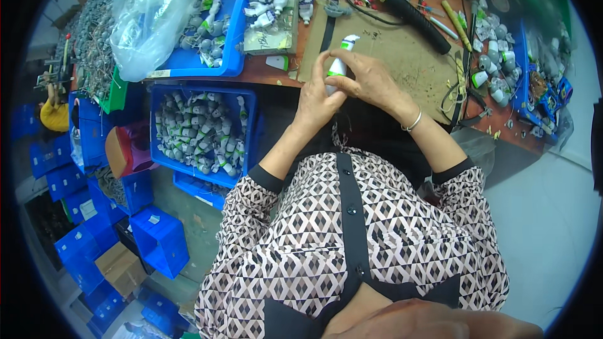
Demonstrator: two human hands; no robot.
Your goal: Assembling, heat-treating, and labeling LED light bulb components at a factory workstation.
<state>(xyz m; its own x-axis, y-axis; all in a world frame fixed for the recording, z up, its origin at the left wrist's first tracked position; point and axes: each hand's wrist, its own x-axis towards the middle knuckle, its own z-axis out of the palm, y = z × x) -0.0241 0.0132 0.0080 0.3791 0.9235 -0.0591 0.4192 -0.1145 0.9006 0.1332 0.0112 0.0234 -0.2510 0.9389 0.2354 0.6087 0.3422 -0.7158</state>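
Between both hands is a small white plastic piece (337, 68) with a green band and a white jagged top, standing roughly upright. My left hand (318, 99) grips it from the left with thumb and fingers closed. From the other side my right hand (375, 83) also holds it, thumb across its lower part; a bracelet is on that wrist. Fingers hide part of the piece, and its exact kind cannot be told. Under it lies a worn brown board (370, 44) on the table edge. Below and left, a blue tray (251, 127) holds many similar white, green and grey pieces.
A larger blue tray (233, 56) with clear plastic film (147, 25) stands at the upper left. A black-handled tool (418, 22) with a cord lies on the board. Loose pieces (496, 63) lie at the right. Blue bins (160, 245) and a cardboard box (120, 269) stand lower left.
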